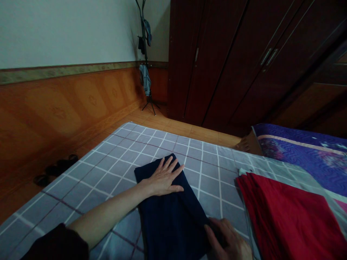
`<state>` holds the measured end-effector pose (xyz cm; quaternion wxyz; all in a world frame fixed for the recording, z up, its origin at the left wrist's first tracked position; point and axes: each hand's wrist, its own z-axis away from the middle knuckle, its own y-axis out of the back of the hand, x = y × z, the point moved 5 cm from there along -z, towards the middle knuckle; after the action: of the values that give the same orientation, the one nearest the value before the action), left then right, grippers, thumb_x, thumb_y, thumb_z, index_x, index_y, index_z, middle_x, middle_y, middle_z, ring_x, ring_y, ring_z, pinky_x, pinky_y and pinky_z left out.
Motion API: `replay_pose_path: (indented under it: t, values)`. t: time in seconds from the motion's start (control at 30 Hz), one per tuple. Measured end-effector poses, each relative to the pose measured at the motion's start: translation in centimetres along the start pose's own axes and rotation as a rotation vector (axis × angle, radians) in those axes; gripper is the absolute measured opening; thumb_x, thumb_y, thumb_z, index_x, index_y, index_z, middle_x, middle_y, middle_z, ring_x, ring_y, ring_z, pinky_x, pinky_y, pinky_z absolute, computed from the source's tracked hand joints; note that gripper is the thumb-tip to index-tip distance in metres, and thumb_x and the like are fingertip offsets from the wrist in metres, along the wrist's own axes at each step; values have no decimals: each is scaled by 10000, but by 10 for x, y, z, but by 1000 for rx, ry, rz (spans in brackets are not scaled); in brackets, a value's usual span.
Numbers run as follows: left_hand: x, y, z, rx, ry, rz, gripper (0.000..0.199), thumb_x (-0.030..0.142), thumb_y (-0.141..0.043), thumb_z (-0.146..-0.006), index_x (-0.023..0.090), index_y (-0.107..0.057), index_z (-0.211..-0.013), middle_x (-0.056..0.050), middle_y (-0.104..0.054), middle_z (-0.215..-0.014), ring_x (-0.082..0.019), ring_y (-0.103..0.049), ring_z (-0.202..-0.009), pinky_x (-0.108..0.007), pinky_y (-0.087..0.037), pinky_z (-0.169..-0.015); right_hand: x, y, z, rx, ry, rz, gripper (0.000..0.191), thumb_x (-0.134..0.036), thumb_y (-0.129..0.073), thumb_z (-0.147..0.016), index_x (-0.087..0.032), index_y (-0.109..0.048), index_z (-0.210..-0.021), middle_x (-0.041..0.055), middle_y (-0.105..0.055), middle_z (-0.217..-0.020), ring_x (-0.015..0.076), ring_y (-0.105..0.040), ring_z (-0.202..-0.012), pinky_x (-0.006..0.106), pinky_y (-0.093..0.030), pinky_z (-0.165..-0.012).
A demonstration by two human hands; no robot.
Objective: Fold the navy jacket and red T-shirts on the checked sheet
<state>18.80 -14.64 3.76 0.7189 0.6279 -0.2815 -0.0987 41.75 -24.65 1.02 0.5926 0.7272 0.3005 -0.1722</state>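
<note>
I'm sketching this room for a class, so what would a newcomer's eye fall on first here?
The bright red cloth at the lower right stands out most, lying on the grey checked sheet. In the centre, a folded navy cloth lies on that sheet, with the left hand flat on it and the right hand pinching its lower edge. Above, a dark wooden wardrobe fills the upper right.

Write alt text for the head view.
A person's left hand presses flat on a folded navy cloth lying on a grey checked bedsheet, while the right hand grips its edge. A red cloth lies to the right; a dark wooden wardrobe stands beyond.
</note>
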Motion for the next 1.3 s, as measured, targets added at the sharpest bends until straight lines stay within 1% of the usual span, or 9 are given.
replay_pose_path:
  t: [0.17, 0.3, 0.43, 0.63, 0.73, 0.87, 1.03, 1.17, 1.3]
  values:
    - [28, -8, 11, 13, -143, 10, 748, 640, -438, -856, 295, -191, -1471, -115, -114, -1554, -339, 8, -1417, -615, -69, -1095, -2, 1, 2, -68, 6, 79, 401, -497, -383, -909, -247, -639, -729, 10, -628, -688, 147, -632, -587, 234, -455, -530]
    - [34, -15, 11, -44, -134, 15, 735, 640, -476, -837, 317, -245, -1456, -127, -51, -1557, -373, 39, -1405, -645, -72, -1077, -5, 7, -2, -107, 17, 68, 369, -466, -423, -894, -238, -602, -665, 11, -630, -636, 146, -621, -550, 227, -437, -497]
    - [36, -12, 13, -48, -117, -2, 746, 617, -521, -826, 292, -272, -1450, -143, -71, -1552, -375, 32, -1403, -635, -80, -1084, -4, 11, -3, -88, -30, 46, 371, -480, -428, -886, -231, -590, -663, 9, -630, -612, 155, -618, -539, 235, -437, -497]
    - [49, -17, 30, 28, -180, -31, 753, 555, -507, -868, 234, -188, -1470, -124, -137, -1546, -279, -46, -1424, -544, -78, -1133, -4, 12, -2, -50, -33, 45, 382, -478, -426, -883, -222, -584, -648, 2, -615, -598, 143, -601, -522, 229, -436, -491]
    - [56, -13, 39, 68, -177, -48, 729, 522, -505, -884, 215, -192, -1466, -118, -176, -1540, -254, -82, -1424, -515, -75, -1147, -10, 17, -1, -22, 63, 87, 336, -425, -427, -899, -214, -644, -751, 23, -662, -718, 146, -640, -615, 224, -478, -556]
    - [64, -6, 54, 77, -216, -50, 621, 452, -504, -908, 169, -300, -1422, -128, -316, -1493, -228, -194, -1408, -445, -121, -1160, -39, 24, 3, 77, 321, 207, 279, -375, -510, -873, -204, -656, -1038, 86, -672, -1062, 211, -653, -920, 310, -531, -767]
    - [59, -17, 63, 53, -209, -13, 546, 393, -527, -906, 204, -366, -1393, -106, -331, -1491, -242, -229, -1397, -443, -174, -1148, -75, -4, 4, -141, 523, 272, 426, -356, -568, -849, -176, -574, -1235, 128, -525, -1338, 289, -489, -1220, 436, -461, -955]
    - [54, -24, 64, 75, -206, 22, 644, 427, -540, -885, 226, -281, -1439, -95, -283, -1513, -237, -200, -1407, -455, -170, -1147, -68, -21, 6, -259, 537, 342, 586, -370, -572, -842, -153, -442, -1370, 142, -365, -1460, 315, -318, -1345, 508, -362, -1040]
    - [51, -18, 69, 191, -174, 24, 539, 383, -561, -873, 192, -419, -1356, -116, -408, -1439, -267, -301, -1361, -477, -223, -1123, -50, -16, 13, -214, 510, 395, 566, -367, -532, -877, -192, -404, -1400, 138, -293, -1497, 313, -299, -1355, 507, -353, -1044]
